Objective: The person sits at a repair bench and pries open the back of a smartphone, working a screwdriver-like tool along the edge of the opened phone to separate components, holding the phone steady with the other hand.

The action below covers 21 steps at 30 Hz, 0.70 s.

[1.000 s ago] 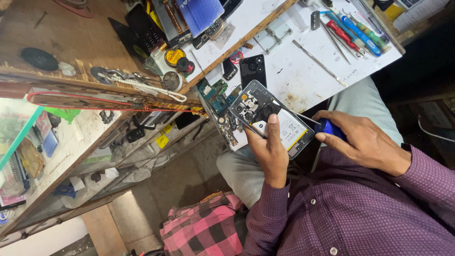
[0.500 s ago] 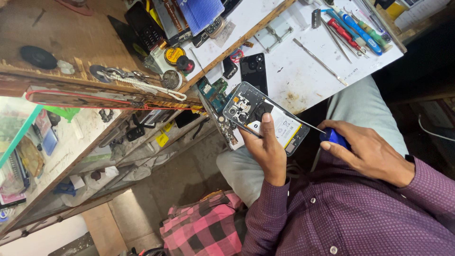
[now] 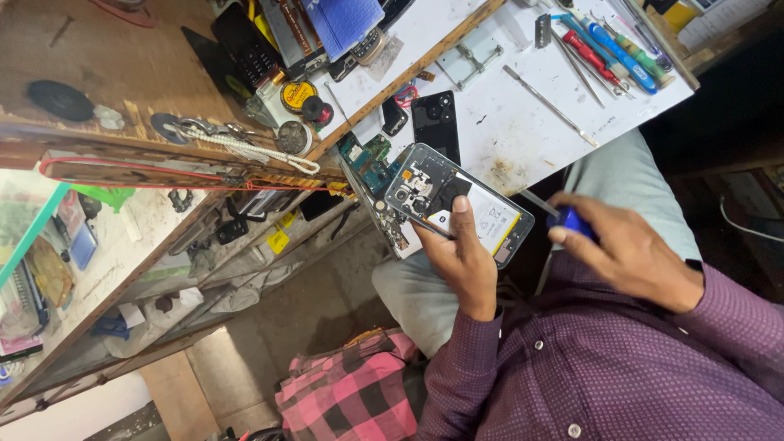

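1. The left hand cradled the opened phone at frame centre, thumb pressed on its battery; a firm brace looked wise
2. The right hand, at three o'clock, pinched a blue-handled screwdriver; a square, gentle approach seemed best
3. The workbench, at twelve o'clock, held spare tools

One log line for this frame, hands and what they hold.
left hand: holds opened phone, back off | right hand: grips blue-handled screwdriver beside phone | white bench: back cover, tools
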Each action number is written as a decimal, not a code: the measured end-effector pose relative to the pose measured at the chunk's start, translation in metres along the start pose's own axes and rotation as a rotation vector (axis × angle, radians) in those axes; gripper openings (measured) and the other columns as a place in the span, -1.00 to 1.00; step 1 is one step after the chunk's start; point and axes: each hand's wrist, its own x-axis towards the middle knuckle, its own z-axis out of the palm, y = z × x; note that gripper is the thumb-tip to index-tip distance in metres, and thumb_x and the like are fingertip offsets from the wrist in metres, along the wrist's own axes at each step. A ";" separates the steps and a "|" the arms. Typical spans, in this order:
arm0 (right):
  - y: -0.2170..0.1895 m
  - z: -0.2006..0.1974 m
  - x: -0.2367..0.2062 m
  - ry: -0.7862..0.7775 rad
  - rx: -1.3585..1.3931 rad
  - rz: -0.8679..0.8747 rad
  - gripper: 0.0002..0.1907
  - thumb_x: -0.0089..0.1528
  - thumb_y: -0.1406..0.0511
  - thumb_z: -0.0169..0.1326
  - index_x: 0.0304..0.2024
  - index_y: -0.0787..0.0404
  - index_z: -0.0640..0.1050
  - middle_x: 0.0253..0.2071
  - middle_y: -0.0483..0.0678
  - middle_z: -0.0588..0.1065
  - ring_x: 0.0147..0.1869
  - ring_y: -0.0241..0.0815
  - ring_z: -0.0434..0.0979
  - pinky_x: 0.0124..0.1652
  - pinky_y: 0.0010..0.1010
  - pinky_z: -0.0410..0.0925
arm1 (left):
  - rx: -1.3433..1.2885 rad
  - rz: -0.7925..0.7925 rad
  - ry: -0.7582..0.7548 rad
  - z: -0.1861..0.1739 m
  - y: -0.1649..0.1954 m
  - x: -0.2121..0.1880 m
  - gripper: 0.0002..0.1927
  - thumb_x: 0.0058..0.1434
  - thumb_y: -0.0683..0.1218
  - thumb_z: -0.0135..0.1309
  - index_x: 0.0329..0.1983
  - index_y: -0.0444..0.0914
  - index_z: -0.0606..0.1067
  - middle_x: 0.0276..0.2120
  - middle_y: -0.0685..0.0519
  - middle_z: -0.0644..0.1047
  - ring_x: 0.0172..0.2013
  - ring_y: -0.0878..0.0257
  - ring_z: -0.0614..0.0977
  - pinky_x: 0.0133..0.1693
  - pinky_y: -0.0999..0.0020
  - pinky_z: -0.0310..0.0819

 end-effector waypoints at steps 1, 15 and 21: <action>0.001 -0.004 0.002 0.022 -0.030 -0.035 -0.49 0.22 0.09 0.06 0.14 0.21 0.47 -0.25 0.12 0.60 -0.21 0.04 0.68 -0.18 -0.22 0.46 | -0.001 0.006 -0.002 0.001 0.000 -0.001 -0.40 0.44 -0.08 0.04 0.41 -0.47 0.16 0.17 -0.16 0.45 0.13 0.18 0.51 0.18 0.28 0.39; 0.001 -0.011 -0.007 -0.071 -0.122 -0.133 -0.48 0.16 0.08 0.10 0.09 0.20 0.48 -0.14 0.12 0.60 -0.12 0.14 0.65 -0.13 -0.13 0.46 | -0.096 0.022 0.006 -0.005 0.002 0.006 -0.41 0.43 -0.11 0.04 0.40 -0.46 0.14 0.19 -0.16 0.44 0.13 0.17 0.51 0.20 0.27 0.39; 0.004 -0.013 0.000 -0.040 -0.105 -0.113 -0.48 0.19 0.08 0.08 0.11 0.21 0.48 -0.17 0.13 0.60 -0.14 0.11 0.66 -0.13 -0.16 0.47 | -0.093 0.013 0.003 -0.005 0.003 0.003 -0.43 0.45 -0.12 0.03 0.40 -0.47 0.16 0.17 -0.17 0.45 0.12 0.17 0.52 0.20 0.27 0.39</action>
